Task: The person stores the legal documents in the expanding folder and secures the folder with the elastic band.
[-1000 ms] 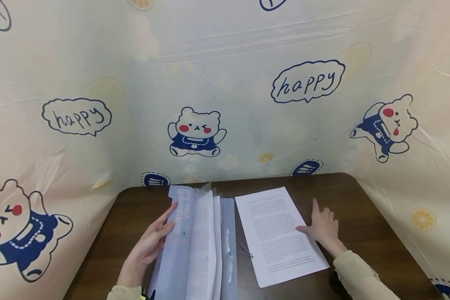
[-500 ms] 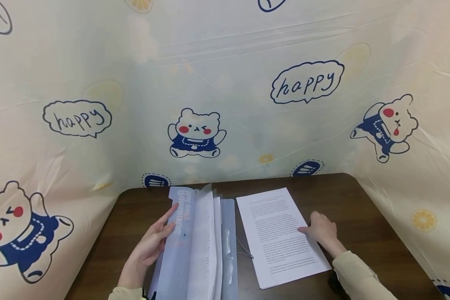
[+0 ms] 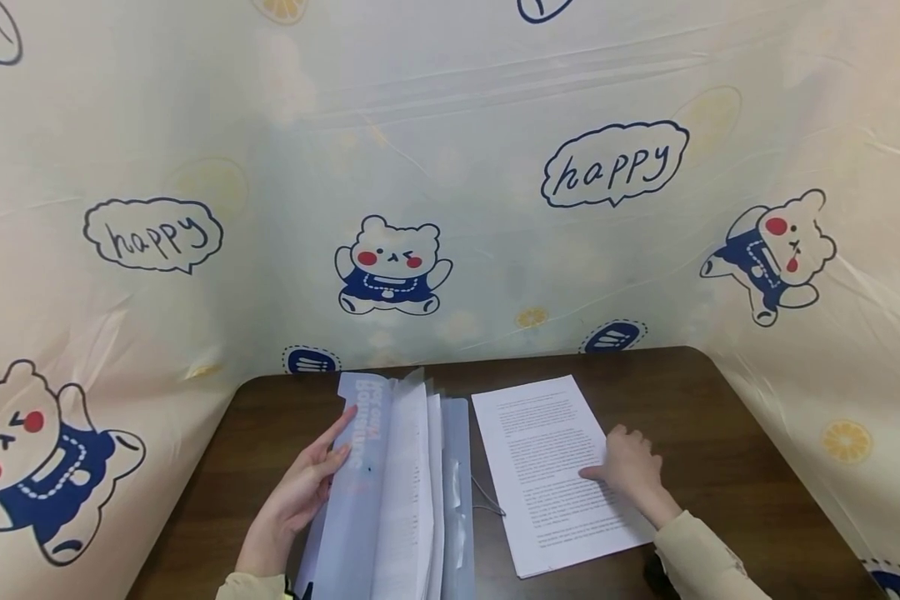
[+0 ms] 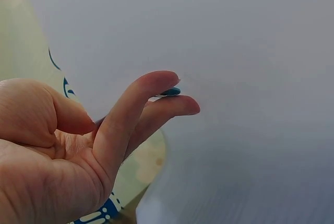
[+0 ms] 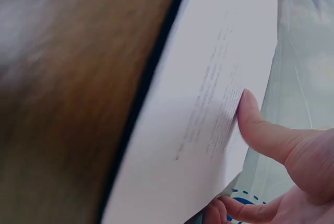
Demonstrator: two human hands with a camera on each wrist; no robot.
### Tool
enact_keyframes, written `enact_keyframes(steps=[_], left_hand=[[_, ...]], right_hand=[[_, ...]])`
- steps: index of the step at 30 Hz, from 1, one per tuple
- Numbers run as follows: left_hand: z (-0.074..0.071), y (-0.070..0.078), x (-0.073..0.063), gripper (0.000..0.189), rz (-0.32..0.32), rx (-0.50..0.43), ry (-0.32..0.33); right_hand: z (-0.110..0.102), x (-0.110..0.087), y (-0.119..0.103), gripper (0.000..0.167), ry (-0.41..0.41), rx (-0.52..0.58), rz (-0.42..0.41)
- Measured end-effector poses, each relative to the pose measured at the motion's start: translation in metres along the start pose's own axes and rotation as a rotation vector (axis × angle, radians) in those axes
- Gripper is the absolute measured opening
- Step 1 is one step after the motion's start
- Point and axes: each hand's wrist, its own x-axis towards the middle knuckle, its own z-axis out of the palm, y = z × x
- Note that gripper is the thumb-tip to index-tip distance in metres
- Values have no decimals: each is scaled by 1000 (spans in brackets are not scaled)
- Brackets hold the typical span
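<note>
Left hand (image 3: 300,492): blue folder (image 3: 356,508), just right of it, is gripped at its left side. Printed paper stack (image 3: 543,483) is laid on counter (image 3: 750,483), further right, its outer edge pinched by right hand (image 3: 632,471), thumb on top.

At six o'clock the head view cuts off the plastic folder (image 3: 347,500); the printed sheets (image 3: 532,467) bear text too small to read.

I see cream sleeves: the left sleeve (image 3: 251,586), at seven o'clock, has a small black-and-yellow piece (image 3: 288,593) by its cuff; the right sleeve (image 3: 705,558), between four and five o'clock, looks creased, a blurred dark lump (image 3: 656,573) beneath.
</note>
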Motion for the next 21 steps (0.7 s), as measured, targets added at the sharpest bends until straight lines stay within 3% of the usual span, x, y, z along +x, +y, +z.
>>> enact_keyframes(steps=[6,13,21], left_hand=[[0,0,0,74,-4,15,4],[0,0,1,74,2,9,-7],[1,0,0,74,-5,5,-5]], right_hand=[[1,2,-3,87,-26,24,13],[-1,0,-1,64,-54,50,-14],[-1,0,1,74,-14,59,-22]])
